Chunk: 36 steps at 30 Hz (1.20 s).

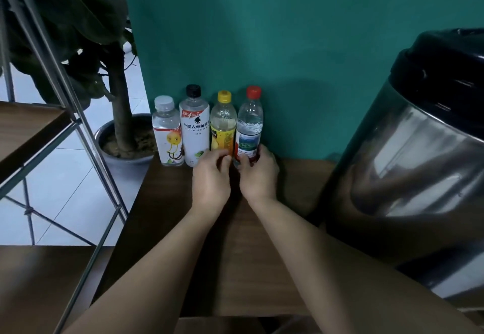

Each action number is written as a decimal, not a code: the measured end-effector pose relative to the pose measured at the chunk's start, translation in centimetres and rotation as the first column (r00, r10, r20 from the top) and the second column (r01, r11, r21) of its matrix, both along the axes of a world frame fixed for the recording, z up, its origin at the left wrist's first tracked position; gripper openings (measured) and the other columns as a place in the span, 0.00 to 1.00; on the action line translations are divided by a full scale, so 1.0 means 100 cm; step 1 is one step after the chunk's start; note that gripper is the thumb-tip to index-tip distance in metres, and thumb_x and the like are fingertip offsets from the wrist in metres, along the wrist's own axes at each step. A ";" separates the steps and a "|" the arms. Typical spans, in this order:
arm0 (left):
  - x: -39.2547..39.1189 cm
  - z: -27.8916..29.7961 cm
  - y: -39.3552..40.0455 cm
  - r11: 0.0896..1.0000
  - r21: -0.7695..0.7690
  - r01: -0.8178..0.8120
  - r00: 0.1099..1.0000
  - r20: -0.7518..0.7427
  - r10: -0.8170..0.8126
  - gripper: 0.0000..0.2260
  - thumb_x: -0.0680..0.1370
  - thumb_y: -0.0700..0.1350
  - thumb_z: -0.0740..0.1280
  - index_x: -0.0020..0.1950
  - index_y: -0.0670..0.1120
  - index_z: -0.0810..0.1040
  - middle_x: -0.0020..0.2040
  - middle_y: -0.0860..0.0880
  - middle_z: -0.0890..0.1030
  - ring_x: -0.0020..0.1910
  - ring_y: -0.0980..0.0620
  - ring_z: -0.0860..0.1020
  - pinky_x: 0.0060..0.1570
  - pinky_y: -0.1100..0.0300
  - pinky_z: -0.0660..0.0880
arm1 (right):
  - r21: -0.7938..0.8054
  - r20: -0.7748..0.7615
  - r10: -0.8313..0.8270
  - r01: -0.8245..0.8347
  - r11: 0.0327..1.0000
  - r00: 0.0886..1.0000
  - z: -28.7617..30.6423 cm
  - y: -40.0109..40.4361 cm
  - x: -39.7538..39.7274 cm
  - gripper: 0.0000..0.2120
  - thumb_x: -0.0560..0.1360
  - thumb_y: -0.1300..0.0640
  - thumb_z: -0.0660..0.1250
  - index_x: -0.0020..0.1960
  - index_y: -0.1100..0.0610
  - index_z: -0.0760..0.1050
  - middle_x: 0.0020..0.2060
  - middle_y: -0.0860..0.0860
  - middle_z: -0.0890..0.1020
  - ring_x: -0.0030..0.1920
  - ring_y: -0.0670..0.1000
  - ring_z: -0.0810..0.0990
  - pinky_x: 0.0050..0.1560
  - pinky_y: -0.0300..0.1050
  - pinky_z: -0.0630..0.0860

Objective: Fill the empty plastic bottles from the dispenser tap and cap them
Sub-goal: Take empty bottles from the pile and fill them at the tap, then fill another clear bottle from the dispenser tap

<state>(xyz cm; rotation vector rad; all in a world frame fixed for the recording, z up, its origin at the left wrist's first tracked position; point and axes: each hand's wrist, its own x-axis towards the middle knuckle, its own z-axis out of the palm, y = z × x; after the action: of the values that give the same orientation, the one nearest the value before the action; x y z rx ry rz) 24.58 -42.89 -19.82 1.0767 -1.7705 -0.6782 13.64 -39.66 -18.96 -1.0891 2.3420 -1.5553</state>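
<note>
Several capped plastic bottles stand in a row against the green wall on the wooden table (235,255). From the left: a clear-capped bottle (167,132), a black-capped white bottle (194,127), a yellow-capped bottle (223,124) and a red-capped bottle (250,124). My right hand (259,174) grips the base of the red-capped bottle. My left hand (212,176) has its fingers curled at the foot of the yellow-capped bottle, touching it. A large steel dispenser (413,166) with a black lid stands at the right; its tap is out of sight.
A potted plant (123,134) stands on the tiled floor left of the table. A metal-framed shelf (52,129) with wooden boards fills the left side. The green wall (288,45) closes off the back of the table.
</note>
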 end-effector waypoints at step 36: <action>-0.126 0.175 0.409 0.806 0.053 0.589 0.782 -0.290 -0.552 0.06 0.87 0.43 0.71 0.53 0.49 0.87 0.45 0.51 0.88 0.42 0.55 0.83 0.44 0.54 0.80 | -0.295 -0.062 0.137 -0.150 0.944 0.989 0.178 0.490 -0.115 0.08 0.86 0.60 0.68 0.55 0.48 0.82 0.47 0.45 0.86 0.49 0.49 0.85 0.55 0.57 0.84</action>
<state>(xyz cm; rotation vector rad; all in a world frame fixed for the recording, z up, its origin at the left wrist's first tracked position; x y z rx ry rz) 11.98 -2.01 -2.29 0.4781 -1.8346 -1.2760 2.12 9.34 -1.14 -1.3312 2.0395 -1.8890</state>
